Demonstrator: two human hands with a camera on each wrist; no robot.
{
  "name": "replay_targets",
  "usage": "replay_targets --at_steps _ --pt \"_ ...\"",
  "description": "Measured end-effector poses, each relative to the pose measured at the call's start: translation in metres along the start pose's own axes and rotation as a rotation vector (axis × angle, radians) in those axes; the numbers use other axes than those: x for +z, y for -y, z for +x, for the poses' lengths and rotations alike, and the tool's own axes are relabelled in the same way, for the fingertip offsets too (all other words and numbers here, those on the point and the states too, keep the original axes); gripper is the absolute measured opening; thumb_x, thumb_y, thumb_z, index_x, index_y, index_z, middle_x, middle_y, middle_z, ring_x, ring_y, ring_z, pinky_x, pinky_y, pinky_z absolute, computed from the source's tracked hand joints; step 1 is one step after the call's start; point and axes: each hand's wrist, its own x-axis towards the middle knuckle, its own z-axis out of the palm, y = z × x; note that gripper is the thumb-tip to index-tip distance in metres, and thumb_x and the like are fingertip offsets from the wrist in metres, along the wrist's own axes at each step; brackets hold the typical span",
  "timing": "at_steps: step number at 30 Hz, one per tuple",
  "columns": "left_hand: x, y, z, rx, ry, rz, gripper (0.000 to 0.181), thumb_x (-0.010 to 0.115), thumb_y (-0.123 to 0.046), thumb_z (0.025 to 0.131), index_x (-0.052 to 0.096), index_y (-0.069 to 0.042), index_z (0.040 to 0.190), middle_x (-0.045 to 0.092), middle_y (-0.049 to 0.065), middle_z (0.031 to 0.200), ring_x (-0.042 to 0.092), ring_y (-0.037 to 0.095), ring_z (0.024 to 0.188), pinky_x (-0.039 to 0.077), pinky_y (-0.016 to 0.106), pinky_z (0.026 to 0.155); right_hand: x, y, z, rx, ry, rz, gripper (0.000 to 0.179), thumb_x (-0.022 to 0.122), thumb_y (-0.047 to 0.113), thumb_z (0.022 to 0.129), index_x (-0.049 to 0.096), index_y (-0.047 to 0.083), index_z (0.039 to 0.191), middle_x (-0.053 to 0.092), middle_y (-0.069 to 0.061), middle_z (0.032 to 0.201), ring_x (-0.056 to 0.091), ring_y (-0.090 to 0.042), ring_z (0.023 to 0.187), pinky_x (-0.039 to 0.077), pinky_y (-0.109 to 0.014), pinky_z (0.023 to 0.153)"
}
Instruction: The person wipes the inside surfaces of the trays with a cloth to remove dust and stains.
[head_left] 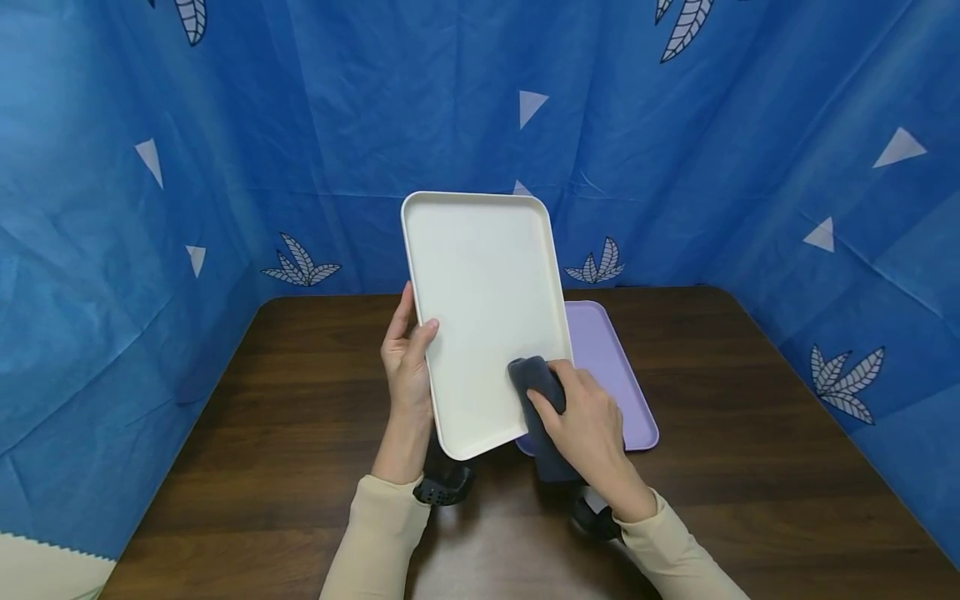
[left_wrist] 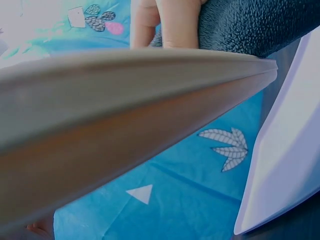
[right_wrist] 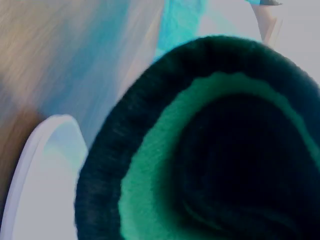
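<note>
A white rectangular tray (head_left: 487,292) with a low rim is held up, tilted to face the head camera. My left hand (head_left: 408,358) grips its left edge, thumb over the rim and the other fingers mostly hidden behind. At the lower right corner my right hand (head_left: 588,417) holds a folded dark grey cloth (head_left: 542,392) against the tray's inner face. Fuzzy pile shows on the cloth (left_wrist: 250,25) in the left wrist view; its folded end (right_wrist: 115,150) fills much of the right wrist view. Behind the white tray, a purple tray (head_left: 611,375) lies on the table, partly covered.
The dark brown wooden table (head_left: 285,450) spreads under both arms. Blue cloth (head_left: 360,125) printed with leaves and white triangles hangs behind the table and along both sides. A black band with a device (head_left: 444,487) sits on the left wrist, another (head_left: 594,517) on the right.
</note>
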Motion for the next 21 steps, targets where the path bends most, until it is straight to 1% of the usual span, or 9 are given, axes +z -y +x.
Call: replay_targets --at_steps 5,10,14,21 --pt "0.000 0.000 0.000 -0.003 -0.012 0.009 0.057 0.047 0.011 0.091 0.048 -0.011 0.145 0.067 0.000 0.127 0.070 0.014 0.103 0.058 0.028 0.081 0.002 0.010 -0.004 -0.058 -0.030 0.007 0.038 0.081 0.028 0.080 0.068 0.014 0.112 0.064 -0.011 0.081 0.059 -0.024 0.061 0.046 -0.034 0.049" --pt "0.000 0.001 0.000 -0.002 -0.020 0.004 0.058 0.046 0.012 0.091 0.048 -0.010 0.145 0.067 0.000 0.126 0.070 0.014 0.103 0.058 0.027 0.081 0.003 0.020 -0.008 -0.114 -0.052 0.026 0.042 0.082 0.029 0.078 0.072 0.014 0.116 0.065 -0.008 0.084 0.061 -0.021 0.060 0.045 -0.029 0.047" --pt "0.000 0.002 0.000 0.002 -0.024 0.008 0.058 0.046 0.012 0.091 0.047 -0.010 0.145 0.067 -0.001 0.125 0.070 0.013 0.103 0.057 0.027 0.082 0.002 0.029 -0.011 -0.156 -0.050 0.038 0.044 0.083 0.028 0.078 0.072 0.015 0.118 0.064 -0.007 0.086 0.061 -0.017 0.060 0.044 -0.025 0.046" --pt "0.000 0.003 0.000 -0.006 -0.027 -0.015 0.058 0.046 0.011 0.092 0.046 -0.010 0.146 0.067 0.000 0.125 0.069 0.013 0.103 0.057 0.026 0.083 0.002 0.048 -0.016 -0.240 -0.036 0.047 0.046 0.084 0.030 0.076 0.072 0.018 0.119 0.063 -0.005 0.086 0.062 -0.013 0.063 0.048 -0.027 0.049"
